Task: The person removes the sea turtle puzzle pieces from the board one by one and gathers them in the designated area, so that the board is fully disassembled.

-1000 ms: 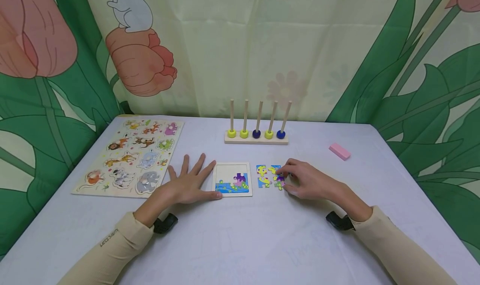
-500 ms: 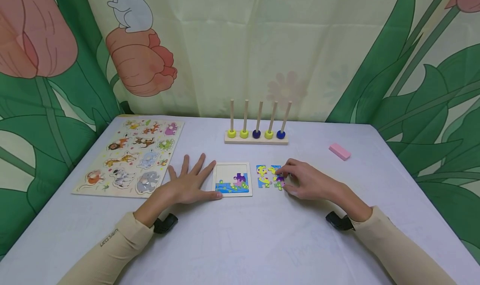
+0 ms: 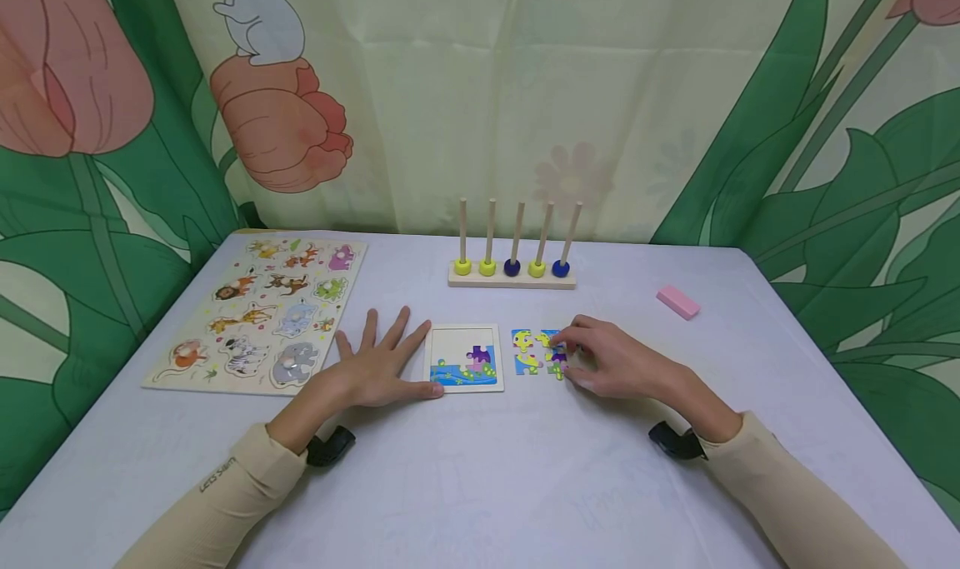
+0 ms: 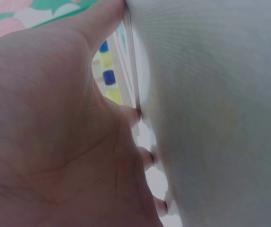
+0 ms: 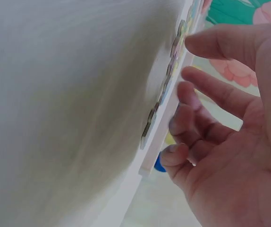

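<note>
Left hand spread against puzzle frame; right hand half-curled, fingers at rightmost puzzle pieces, hold unclear.

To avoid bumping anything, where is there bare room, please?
Bare: the table between left sleeve and right sleeve; also between peg stand and pink block. Crowded: from left hand through puzzle tray and loose pieces to right hand.

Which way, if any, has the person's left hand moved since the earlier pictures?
No: judged against the peg stand in the head view, the left hand shows no visible shift beside the puzzle tray.
</note>
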Demonstrator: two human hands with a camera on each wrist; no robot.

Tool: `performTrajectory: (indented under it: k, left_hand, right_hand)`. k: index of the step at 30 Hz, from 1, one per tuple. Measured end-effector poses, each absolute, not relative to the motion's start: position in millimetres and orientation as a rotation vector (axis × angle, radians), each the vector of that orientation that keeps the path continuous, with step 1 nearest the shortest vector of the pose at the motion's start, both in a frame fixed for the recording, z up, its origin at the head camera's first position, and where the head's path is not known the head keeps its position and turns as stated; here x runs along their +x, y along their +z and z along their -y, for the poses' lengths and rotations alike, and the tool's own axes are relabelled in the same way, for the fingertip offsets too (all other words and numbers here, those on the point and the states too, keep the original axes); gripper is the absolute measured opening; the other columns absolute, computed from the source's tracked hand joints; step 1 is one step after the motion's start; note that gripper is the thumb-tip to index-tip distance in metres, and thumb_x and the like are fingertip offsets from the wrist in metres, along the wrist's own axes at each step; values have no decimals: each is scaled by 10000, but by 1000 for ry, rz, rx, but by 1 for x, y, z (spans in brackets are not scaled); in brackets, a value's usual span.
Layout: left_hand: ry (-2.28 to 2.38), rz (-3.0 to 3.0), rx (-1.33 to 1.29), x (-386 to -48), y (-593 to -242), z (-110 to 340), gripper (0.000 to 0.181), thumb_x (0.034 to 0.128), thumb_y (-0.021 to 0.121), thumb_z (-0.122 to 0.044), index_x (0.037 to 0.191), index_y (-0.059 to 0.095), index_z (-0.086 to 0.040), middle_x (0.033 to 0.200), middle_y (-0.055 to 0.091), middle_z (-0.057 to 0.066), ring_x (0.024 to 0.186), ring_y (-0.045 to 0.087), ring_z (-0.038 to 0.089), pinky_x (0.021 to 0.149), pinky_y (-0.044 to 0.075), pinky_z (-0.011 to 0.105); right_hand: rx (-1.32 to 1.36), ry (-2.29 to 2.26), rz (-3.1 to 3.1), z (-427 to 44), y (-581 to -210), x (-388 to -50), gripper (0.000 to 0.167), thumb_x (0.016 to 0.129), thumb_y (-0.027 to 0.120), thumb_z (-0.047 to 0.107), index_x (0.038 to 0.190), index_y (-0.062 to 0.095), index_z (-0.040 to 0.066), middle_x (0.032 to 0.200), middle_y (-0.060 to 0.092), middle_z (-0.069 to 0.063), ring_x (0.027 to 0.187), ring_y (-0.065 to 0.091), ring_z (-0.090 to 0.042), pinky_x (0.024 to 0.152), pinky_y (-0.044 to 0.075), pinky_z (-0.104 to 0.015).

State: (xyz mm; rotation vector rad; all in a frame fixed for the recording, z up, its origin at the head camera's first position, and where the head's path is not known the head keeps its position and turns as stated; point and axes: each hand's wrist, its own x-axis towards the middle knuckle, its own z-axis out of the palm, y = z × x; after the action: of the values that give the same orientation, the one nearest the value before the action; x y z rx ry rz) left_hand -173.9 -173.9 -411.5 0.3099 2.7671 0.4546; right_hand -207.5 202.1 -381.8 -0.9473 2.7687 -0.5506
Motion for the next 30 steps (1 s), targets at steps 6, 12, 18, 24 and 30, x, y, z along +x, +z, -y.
performTrajectory:
  k: [6,12,18,24,30]
  left_hand:
    - [440,-2769,309,-174,-414,175,1149,816,590,-904,1711,121,-356,1810,-120,25,1611,-245,502,1116,-123,906]
    - [440,-2773,314,-174,-415,174,1153,811,585,-912,1711,128,-354,1811,-112,30,1612,-241,503,1115,-125,906]
    - [433,-2771,309,-175,-414,174,1151,812,578,-916,1711,126,-357,1811,-118,27,1612,-239,507,1117,-118,907]
    - [434,-2770,307,-176,-413,174,1149,811,585,-912,1710,127,-360,1811,-113,27,1612,-231,516,1117,-109,910]
    - [421,-2761,302,-176,-412,174,1160,805,570,-929,1709,113,-366,1809,-123,22,1609,-235,517,1120,-106,909]
  right_hand:
    - [-983,-614,-2756,-187,-381,-208,306,946,755,146,1251,752,134,1022,657,8,899,554,-137,786,492,-275]
    - [-1053,-654,-2707,-163,-381,-208,275,965,726,122,1237,753,104,1033,676,10,845,580,-124,757,512,-240]
    - [-1118,-667,-2671,-138,-380,-211,307,969,706,130,1273,743,113,1100,670,-17,870,568,-155,775,498,-256]
    - [-1165,-645,-2630,-117,-379,-216,323,982,700,171,1300,735,132,1172,652,-27,909,575,-162,821,505,-270]
    - [-1177,-603,-2610,-107,-378,-217,332,988,717,204,1312,735,135,1195,645,-30,905,557,-153,799,484,-274]
